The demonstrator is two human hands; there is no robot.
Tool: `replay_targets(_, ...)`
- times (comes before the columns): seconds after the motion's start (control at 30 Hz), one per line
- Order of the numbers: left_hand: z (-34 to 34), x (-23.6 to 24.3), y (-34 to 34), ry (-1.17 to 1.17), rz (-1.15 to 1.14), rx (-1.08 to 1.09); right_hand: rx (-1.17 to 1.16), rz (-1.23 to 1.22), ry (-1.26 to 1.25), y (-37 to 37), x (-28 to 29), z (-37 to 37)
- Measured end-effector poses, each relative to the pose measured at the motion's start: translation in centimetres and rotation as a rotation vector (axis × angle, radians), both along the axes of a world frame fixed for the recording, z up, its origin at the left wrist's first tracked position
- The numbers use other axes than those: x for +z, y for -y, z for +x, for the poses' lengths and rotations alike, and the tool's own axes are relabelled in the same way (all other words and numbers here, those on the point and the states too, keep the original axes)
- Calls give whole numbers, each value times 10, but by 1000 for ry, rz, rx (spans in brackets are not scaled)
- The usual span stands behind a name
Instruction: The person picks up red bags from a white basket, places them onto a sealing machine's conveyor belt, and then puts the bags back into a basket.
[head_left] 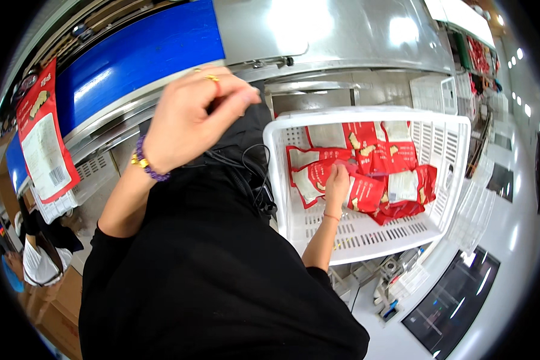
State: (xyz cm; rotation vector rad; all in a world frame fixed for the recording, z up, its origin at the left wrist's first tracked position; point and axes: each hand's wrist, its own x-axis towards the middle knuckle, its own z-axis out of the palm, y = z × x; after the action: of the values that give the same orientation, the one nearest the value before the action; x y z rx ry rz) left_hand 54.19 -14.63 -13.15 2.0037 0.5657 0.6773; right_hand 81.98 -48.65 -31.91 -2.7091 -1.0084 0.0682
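My left hand (pixel 192 114) is raised in front of my body, beside the edge of the blue conveyor belt (pixel 144 54). Its fingers curl loosely inward with the thumb alongside, and nothing shows in them. My right hand (pixel 337 185) reaches down into a white plastic basket (pixel 366 246) on the right. There its fingers close at the edge of a red-and-white food pouch (pixel 312 183); the fingertips are partly hidden. Several similar pouches lie flat and overlapping around that hand, among them a red pouch (pixel 396 157) toward the far side.
Another red-and-white pouch (pixel 45 135) stands out at the far left, by the belt's end. A steel table (pixel 354 36) adjoins the belt. Black cables (pixel 255 174) hang between me and the basket. Cardboard boxes (pixel 63 318) are stacked at the lower left.
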Motion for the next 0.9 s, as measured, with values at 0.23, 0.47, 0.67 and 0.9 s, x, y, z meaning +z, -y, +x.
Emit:
replay_targets(0.23, 21, -9, 10, 125, 50, -239, 323, 433, 227, -141, 196, -68)
replay_targets(0.47, 7, -1, 0, 367, -303, -383, 982, 729, 292, -246, 277, -156)
replay_targets(0.67, -28, -6, -18, 395, -527, 123, 645, 1091, 232, -264, 265, -137)
replay_targets(0.9, -37, -2, -25, 360, -524, 98, 369, 829, -907, -255, 176, -114)
